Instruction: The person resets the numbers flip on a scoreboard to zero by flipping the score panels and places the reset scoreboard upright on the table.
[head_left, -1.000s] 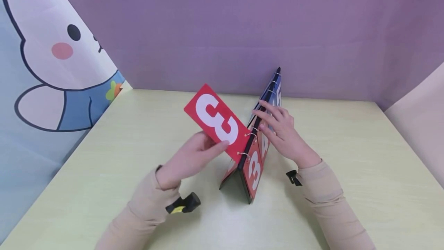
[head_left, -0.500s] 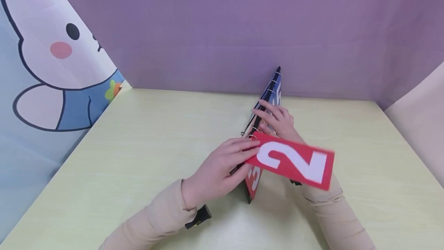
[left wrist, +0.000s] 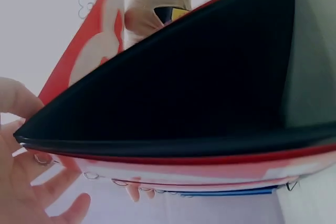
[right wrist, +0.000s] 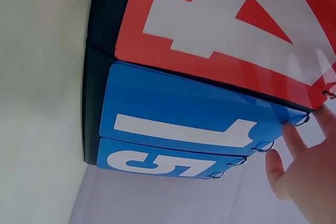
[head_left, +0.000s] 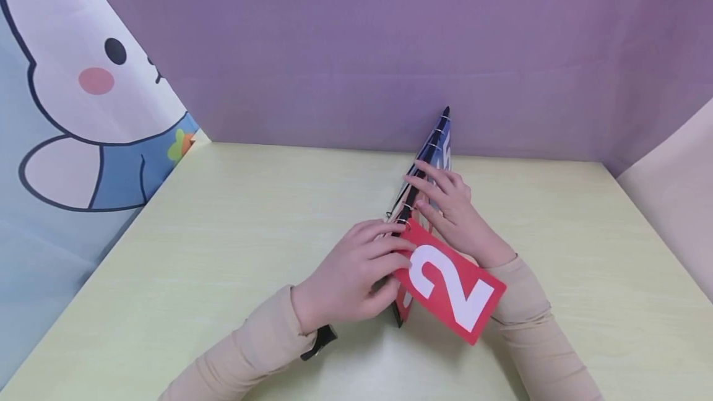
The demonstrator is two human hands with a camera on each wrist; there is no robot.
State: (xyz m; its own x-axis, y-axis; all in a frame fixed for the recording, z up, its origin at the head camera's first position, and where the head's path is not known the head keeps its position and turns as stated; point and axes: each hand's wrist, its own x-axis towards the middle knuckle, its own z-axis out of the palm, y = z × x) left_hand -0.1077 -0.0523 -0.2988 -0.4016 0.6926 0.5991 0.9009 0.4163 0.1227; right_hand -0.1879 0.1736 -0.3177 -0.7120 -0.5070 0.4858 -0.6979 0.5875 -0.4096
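A tent-shaped flip scoreboard (head_left: 429, 152) with a black ringed ridge stands lengthwise away from me. At its near end a red card with a white 2 (head_left: 453, 293) slants out to the right, partly over the right sleeve. My left hand (head_left: 353, 274) touches this card near its rings, fingers extended, thumb lower down. My right hand (head_left: 459, 218) rests its fingertips on the ridge farther along. The right wrist view shows a red 4 card (right wrist: 236, 30), a blue 1 card (right wrist: 191, 114) and a blue 5 card (right wrist: 152, 162). The left hand hides part of the near end.
The scoreboard stands on a pale wood-look table (head_left: 267, 197). A purple backdrop (head_left: 334, 48) rises behind it, close to its far end. At the left hangs a cloth with a cartoon animal (head_left: 78, 110).
The left hand has moved right and swung a red card over the ridge; the 3 gave way to a 2. The card has since tilted lower on the right side. The right hand has stayed put.
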